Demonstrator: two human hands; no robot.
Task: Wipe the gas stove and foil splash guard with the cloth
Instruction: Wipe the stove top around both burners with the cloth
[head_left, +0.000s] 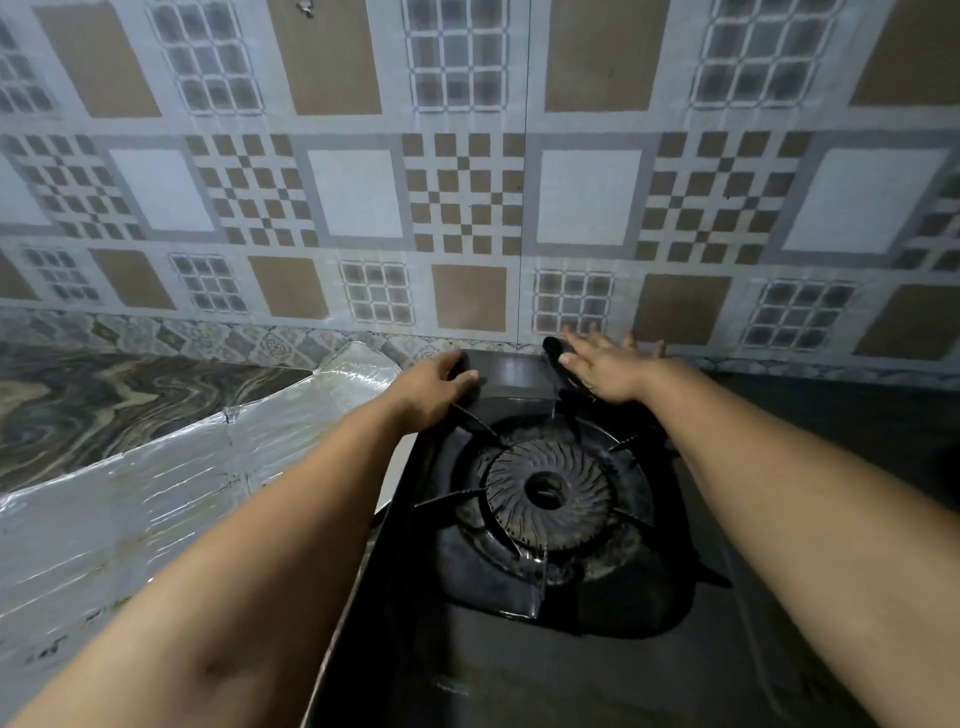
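Pressing flat, right hand (605, 371) over dark cloth (555, 354), stove (514, 376) rear

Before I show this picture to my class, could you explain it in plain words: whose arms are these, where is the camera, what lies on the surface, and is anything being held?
There is no machine here. One camera, worn on a person's head, looks forward and down, so the two bare arms reach away from you. They work on a black gas stove with a round burner, set against a patterned tiled wall. The left hand grips the stove's far left corner. The right hand lies flat, fingers spread, pressing a dark cloth against the far edge. To the left, the shiny foil splash guard lies on a marbled countertop.
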